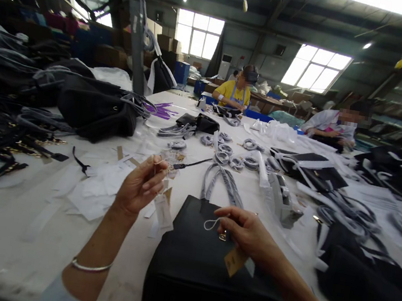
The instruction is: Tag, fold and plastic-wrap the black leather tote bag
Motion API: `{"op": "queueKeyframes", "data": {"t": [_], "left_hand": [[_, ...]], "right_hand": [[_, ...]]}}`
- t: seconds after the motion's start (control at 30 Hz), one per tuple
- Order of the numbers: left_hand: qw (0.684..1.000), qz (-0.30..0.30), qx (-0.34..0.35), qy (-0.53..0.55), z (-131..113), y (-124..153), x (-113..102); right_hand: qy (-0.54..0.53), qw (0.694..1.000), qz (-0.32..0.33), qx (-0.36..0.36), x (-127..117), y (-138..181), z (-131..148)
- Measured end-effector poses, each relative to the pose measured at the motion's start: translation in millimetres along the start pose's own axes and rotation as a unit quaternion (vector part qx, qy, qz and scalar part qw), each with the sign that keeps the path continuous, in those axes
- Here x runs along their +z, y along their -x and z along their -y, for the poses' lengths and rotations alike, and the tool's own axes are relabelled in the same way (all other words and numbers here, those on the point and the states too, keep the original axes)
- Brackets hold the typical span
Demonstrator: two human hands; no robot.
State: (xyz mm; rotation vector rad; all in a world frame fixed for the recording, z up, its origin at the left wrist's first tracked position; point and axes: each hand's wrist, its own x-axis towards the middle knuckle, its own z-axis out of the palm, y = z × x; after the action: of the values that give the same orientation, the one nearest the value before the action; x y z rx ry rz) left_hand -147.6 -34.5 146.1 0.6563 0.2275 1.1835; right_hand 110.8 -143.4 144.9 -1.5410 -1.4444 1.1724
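A black handbag (181, 270) lies in front of me, its wrapped grey handles (223, 182) stretching away across the white table. Over it, my right hand (250, 236) is closed on a thin white cord (208, 225), whose loop sticks out past the fingertips. A brown hang tag (234, 262) dangles below that hand, beside the bag's small gold fitting (222, 236). My left hand (136, 188), raised left of the bag, pinches a thin string near the fingertips. Below its fingers hangs a white tag (164, 212); whether the pinched string carries it is unclear.
Paper slips (96, 192) are scattered to the left, near piled black bags (96, 107). Coiled wrapped straps (225, 149) and a grey tape dispenser (282, 200) stand beyond the handbag. Another black bag (367, 286) is at right. Co-workers (238, 92) sit across the table.
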Motion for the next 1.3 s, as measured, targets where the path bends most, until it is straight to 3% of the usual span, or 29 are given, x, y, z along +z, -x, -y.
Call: {"op": "queueKeyframes", "data": {"t": [0.07,0.13,0.23,0.3,0.37,0.53,0.67,0.77,0.83,0.9,0.93,0.97,1.03,1.1,1.2,1.3], "left_hand": [[0.995,-0.043,0.058,-0.071,-15.2,-6.1,-19.9],[0.968,-0.105,0.131,-0.186,-31.8,-14.8,-44.3],[0.886,-0.221,0.206,-0.353,-58.8,-28.1,-81.7],[0.823,-0.275,0.218,-0.447,-76.3,-33.7,-102.8],[0.783,-0.294,0.213,-0.504,-89.0,-36.1,-119.2],[0.748,-0.263,0.155,-0.589,-85.0,-41.8,-141.4],[0.711,-0.244,0.114,-0.65,-70.1,-55.3,-134.9],[0.665,-0.247,0.115,-0.695,-62.5,-60.6,-107.5],[0.614,-0.241,0.133,-0.74,-50.9,-58.2,-79.5],[0.538,-0.186,0.142,-0.81,-29.5,-50.9,-48.4],[0.547,-0.135,0.129,-0.816,-15.7,-45.7,-33.3],[0.592,-0.062,0.101,-0.797,-0.5,-39.6,-19.3],[0.731,0.107,0.002,-0.674,30.4,-25.4,4.2],[0.838,0.199,-0.101,-0.498,56.8,-11.1,21.6],[0.905,0.214,-0.151,-0.335,82.4,4.3,38.9],[0.922,0.198,-0.176,-0.283,94.3,10.0,49.0]], "right_hand": [[-0.011,1.0,-0.004,0.01,-2.0,-0.1,-0.8],[-0.042,0.999,-0.003,0.01,-2.4,-0.2,-1.5],[-0.072,0.997,-0.011,0.01,-1.8,-0.3,-3.5],[-0.075,0.997,-0.017,0.015,-2.2,-1.0,-6.0],[-0.064,0.998,-0.016,0.022,-3.0,-2.4,-8.9],[-0.041,0.999,-0.01,0.03,-2.5,-3.8,-9.1],[-0.003,1.0,-0.008,0.018,-0.9,-1.7,-0.9],[0.029,0.999,-0.022,-0.033,-2.2,-0.5,4.3],[0.043,0.996,-0.047,-0.068,-3.2,-0.4,7.0],[0.045,0.994,-0.073,-0.073,-3.0,-0.6,9.7],[0.037,0.994,-0.082,-0.064,-2.2,-0.9,11.1],[0.023,0.994,-0.091,-0.054,-1.1,-1.4,12.6],[-0.022,0.994,-0.1,-0.042,1.7,-2.9,15.6],[-0.067,0.991,-0.102,-0.046,4.0,-4.6,18.2],[-0.098,0.988,-0.102,-0.065,4.6,-5.5,20.8],[-0.112,0.986,-0.099,-0.078,3.3,-3.9,20.5]]}}
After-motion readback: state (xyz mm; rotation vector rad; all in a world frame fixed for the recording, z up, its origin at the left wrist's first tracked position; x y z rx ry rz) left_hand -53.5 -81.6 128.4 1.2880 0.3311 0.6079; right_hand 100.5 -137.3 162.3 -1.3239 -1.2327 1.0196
